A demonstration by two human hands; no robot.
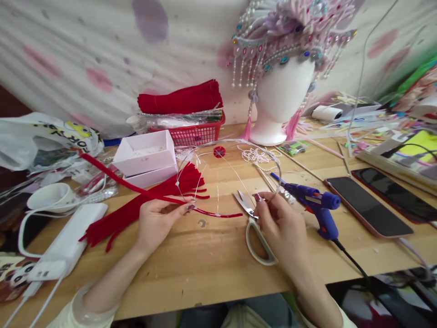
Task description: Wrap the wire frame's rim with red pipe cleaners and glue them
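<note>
My left hand (155,225) is closed in a pinch on a long red pipe cleaner (128,183), at the left side of a round wire frame (280,171). The pipe cleaner's right part runs along the frame's near edge. Thin wires cross the frame, and a small red disc (219,151) sits at its far side. My right hand (282,223) is closed on the frame's right side, thumb and finger together. Under that hand, partly hidden, lie scissors (261,248) with spread blades. A bundle of red pipe cleaners (119,214) lies beside my left hand.
A blue glue gun (312,200) and two phones (368,205) lie at right. Behind stand a foam head (280,100) with a beaded headdress, a red basket (198,134) and a white box (145,155). At left are a power strip (75,237) and a white cup (51,197).
</note>
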